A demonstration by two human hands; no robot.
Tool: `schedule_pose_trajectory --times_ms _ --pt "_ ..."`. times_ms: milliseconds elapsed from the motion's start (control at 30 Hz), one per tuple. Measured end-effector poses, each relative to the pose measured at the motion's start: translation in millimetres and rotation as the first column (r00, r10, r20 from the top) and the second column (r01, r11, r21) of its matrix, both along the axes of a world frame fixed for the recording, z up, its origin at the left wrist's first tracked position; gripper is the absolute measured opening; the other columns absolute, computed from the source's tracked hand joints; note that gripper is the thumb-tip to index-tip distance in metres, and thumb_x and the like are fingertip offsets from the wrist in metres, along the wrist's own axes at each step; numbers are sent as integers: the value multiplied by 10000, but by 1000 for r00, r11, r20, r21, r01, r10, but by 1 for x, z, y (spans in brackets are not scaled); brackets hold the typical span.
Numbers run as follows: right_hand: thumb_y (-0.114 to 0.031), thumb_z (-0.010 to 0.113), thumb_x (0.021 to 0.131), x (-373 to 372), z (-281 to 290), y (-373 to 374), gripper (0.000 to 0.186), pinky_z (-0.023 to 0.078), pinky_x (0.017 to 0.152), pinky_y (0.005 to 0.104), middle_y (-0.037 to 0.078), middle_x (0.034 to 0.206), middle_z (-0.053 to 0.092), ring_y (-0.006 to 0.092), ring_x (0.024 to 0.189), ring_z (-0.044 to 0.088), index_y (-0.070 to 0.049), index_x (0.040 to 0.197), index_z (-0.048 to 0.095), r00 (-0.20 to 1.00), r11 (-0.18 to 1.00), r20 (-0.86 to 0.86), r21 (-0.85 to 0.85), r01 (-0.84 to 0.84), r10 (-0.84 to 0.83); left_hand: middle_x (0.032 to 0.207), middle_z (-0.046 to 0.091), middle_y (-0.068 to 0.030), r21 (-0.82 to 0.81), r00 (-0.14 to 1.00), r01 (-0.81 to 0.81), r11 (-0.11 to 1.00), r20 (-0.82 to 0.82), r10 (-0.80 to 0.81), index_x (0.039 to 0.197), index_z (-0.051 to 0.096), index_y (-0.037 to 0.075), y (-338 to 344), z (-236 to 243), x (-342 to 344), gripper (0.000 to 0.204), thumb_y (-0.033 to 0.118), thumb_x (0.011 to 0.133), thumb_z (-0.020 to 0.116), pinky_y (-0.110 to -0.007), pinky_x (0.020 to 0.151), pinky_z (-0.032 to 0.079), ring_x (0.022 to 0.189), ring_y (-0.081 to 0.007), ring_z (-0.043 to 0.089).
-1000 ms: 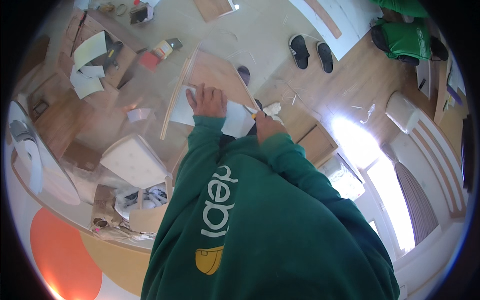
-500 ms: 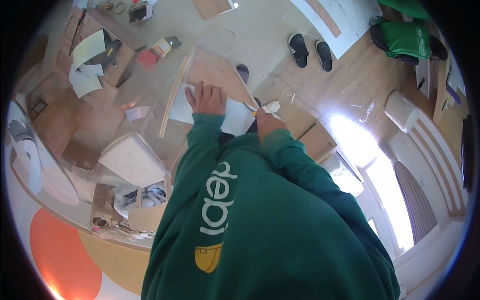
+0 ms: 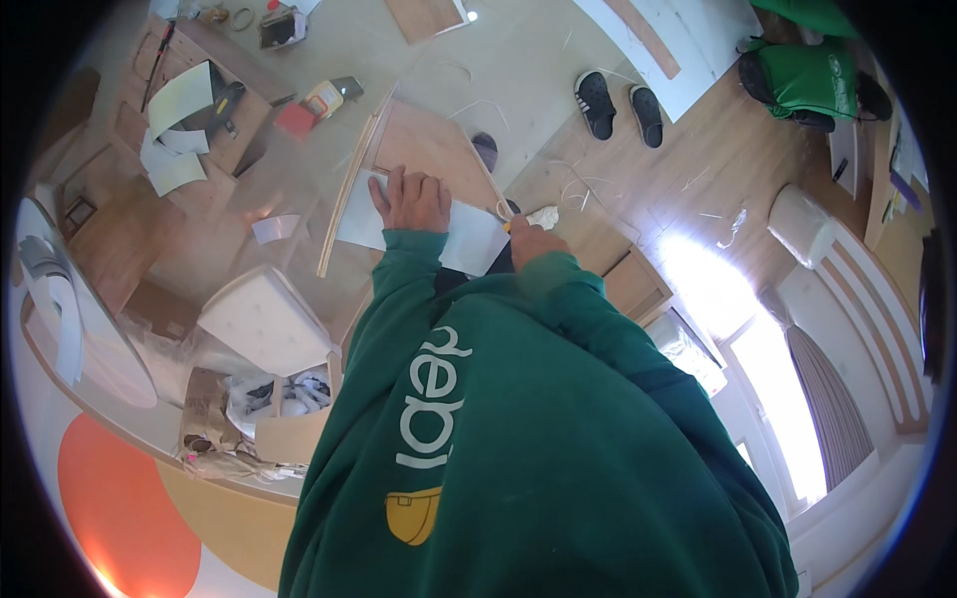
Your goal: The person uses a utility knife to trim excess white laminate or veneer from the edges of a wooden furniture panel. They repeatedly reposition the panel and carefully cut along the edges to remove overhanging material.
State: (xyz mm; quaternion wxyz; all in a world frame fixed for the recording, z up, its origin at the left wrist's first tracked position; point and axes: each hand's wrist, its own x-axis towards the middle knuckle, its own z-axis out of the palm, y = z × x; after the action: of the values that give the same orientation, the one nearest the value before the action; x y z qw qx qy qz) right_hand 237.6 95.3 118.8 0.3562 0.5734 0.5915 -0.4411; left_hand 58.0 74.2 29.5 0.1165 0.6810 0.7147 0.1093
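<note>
My left hand [image 3: 414, 202] lies with its fingers spread on a white sheet [image 3: 474, 241], pressing it against a wooden panel [image 3: 429, 145]. A narrow raised wooden edge [image 3: 345, 199] runs along the panel's left side. My right hand [image 3: 535, 244] is closed at the sheet's right edge. Between its fingers shows a bit of yellow handle [image 3: 506, 226], which looks like a utility knife; most of it is hidden by the hand. A thin pale curled strip [image 3: 502, 207] stands just beyond my right fingers, by the panel's edge.
Dark sandals [image 3: 595, 105] lie on the floor ahead. A bottle [image 3: 324, 98] stands at the far left, near wooden furniture [image 3: 184, 45] with pale sheet scraps [image 3: 174, 164]. A white cushioned seat [image 3: 261, 319] is close on my left. A wooden box [image 3: 635, 286] sits at my right.
My right hand has shifted very slightly nearer to me. The pale tip that showed beyond it has given way to a curled strip. My left hand stays in place.
</note>
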Motion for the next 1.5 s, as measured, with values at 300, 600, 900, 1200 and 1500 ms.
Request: schedule_pose_trajectory --times_ms 300,600,900,1200,1500 --pt "-120 472 904 16 0 -18 166 530 754 471 211 1021 626 382 899 654 -36 1047 471 996 996 61 59 -63 59 1000 612 -17 2 1000 -3 1000 -2 3 855 657 110 1 2 1 129 231 817 634 -606 1070 193 1170 -274 478" --pt "-109 474 900 23 -2 -20 165 531 757 471 206 997 632 376 910 653 -39 1049 463 998 996 45 73 -42 39 1006 612 -16 -8 1000 6 1000 -17 -6 857 653 112 1 0 0 112 213 819 626 -599 1078 181 1175 -278 474" --pt "-108 492 891 26 -12 -21 185 532 755 467 204 1030 627 390 913 652 -41 1061 467 999 994 5 96 -43 43 1004 613 -21 26 999 16 1000 -28 -15 849 650 101 -1 -3 1 142 237 824 618 -618 1070 181 1174 -285 473" --pt "-118 506 890 16 -15 -19 214 537 773 469 214 1025 632 376 920 662 -32 1084 475 996 995 65 70 -67 63 996 614 -29 0 1000 -7 1000 -8 7 861 651 102 -1 -2 1 133 226 826 616 -619 1062 191 1180 -289 468" --pt "-130 511 892 22 -5 -19 181 524 750 486 210 1026 635 378 924 657 -46 1046 470 997 996 62 85 -38 33 996 610 -38 40 1000 18 999 -20 -17 865 636 97 3 4 0 129 215 814 621 -604 1065 208 1159 -288 483"
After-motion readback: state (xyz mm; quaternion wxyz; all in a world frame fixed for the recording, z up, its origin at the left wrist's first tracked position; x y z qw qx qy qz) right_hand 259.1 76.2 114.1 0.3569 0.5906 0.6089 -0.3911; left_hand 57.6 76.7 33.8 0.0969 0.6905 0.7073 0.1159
